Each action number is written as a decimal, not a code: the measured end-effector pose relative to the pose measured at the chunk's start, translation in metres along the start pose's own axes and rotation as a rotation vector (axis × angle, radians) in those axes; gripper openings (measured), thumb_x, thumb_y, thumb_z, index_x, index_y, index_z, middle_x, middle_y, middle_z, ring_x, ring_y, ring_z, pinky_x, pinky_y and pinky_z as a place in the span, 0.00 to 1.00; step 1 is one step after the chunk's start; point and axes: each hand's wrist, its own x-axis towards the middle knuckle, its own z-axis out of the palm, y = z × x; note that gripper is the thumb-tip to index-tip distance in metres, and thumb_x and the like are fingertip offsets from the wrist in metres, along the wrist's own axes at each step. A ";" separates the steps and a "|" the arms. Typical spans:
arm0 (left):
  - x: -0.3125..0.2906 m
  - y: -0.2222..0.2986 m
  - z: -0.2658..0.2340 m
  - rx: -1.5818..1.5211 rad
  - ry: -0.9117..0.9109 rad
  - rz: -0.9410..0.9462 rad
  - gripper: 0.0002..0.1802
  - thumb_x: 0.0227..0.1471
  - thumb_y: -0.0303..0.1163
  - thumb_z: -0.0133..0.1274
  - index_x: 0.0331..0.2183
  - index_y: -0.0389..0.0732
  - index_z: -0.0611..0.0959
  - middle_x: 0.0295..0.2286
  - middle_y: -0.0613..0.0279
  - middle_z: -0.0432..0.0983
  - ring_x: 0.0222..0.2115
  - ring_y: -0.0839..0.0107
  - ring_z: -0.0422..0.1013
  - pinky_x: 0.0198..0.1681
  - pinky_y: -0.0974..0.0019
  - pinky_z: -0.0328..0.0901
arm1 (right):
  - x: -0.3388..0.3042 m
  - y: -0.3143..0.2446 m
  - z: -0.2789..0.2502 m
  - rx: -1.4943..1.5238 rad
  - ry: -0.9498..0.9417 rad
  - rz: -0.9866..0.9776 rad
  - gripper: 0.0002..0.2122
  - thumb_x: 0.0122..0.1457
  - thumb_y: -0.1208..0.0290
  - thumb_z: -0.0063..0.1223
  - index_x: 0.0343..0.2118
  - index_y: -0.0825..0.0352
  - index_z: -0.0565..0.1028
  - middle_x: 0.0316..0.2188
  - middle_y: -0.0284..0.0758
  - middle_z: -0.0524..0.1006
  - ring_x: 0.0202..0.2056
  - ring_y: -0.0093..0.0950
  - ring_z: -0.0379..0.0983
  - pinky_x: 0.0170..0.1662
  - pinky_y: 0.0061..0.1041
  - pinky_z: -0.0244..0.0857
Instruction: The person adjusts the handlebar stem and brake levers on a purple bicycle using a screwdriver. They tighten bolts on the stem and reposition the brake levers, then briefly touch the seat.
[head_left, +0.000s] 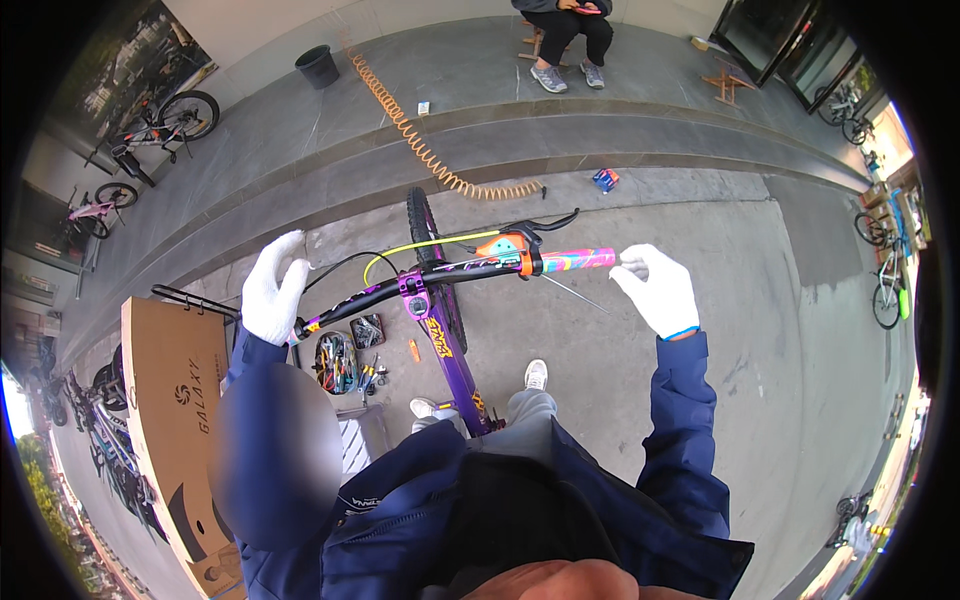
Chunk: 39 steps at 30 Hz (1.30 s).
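Observation:
A bicycle with a purple frame (pixel 462 372) stands upright before me, its black handlebar (pixel 385 293) running across. My left hand (pixel 272 295), in a white glove, is raised by the handlebar's left end with thumb and fingers apart and nothing between them. In a matching glove, my right hand (pixel 658 292) hovers just off the right end of the multicoloured grip (pixel 585 260), its fingers loosely curved and empty. Beside that grip are a black brake lever (pixel 552 222) and an orange and teal piece (pixel 500 246). A yellow-green cable (pixel 420 242) arcs to the left. The front tyre (pixel 419 212) points away.
A large cardboard box (pixel 175 400) stands close at left. Near it lie a tray of tools (pixel 336 362) and a small parts box (pixel 368 331). An orange coiled hose (pixel 420 150) crosses the steps ahead. A seated person (pixel 565 35) holds a phone. A blue-red box (pixel 605 180) sits beyond the handlebar.

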 end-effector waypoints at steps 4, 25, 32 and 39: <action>-0.064 -0.022 -0.014 0.408 -0.003 -0.042 0.42 0.56 0.36 0.72 0.68 0.34 0.75 0.66 0.42 0.73 0.68 0.46 0.68 0.73 0.51 0.62 | 0.035 -0.023 0.019 -0.374 0.080 -0.450 0.36 0.53 0.64 0.76 0.66 0.61 0.76 0.65 0.45 0.77 0.68 0.43 0.72 0.68 0.41 0.69; -0.093 -0.098 0.007 0.805 0.226 0.103 0.47 0.39 0.24 0.74 0.64 0.36 0.78 0.62 0.44 0.76 0.68 0.38 0.67 0.72 0.44 0.63 | 0.074 -0.022 0.081 -0.525 0.022 -0.531 0.25 0.55 0.61 0.71 0.54 0.67 0.80 0.49 0.47 0.82 0.52 0.48 0.79 0.57 0.46 0.71; -0.094 -0.097 0.009 0.794 0.255 0.117 0.47 0.39 0.24 0.74 0.63 0.36 0.78 0.61 0.45 0.77 0.67 0.39 0.67 0.71 0.45 0.64 | 0.072 -0.017 0.085 -0.433 0.171 -0.679 0.29 0.57 0.62 0.72 0.62 0.65 0.79 0.57 0.48 0.81 0.61 0.48 0.76 0.66 0.46 0.69; -0.094 -0.102 0.010 0.784 0.266 0.125 0.47 0.41 0.23 0.72 0.65 0.37 0.77 0.62 0.46 0.76 0.69 0.40 0.66 0.70 0.45 0.65 | 0.070 -0.012 0.090 -0.422 0.141 -0.603 0.31 0.59 0.59 0.73 0.65 0.64 0.78 0.63 0.46 0.80 0.67 0.46 0.73 0.72 0.45 0.65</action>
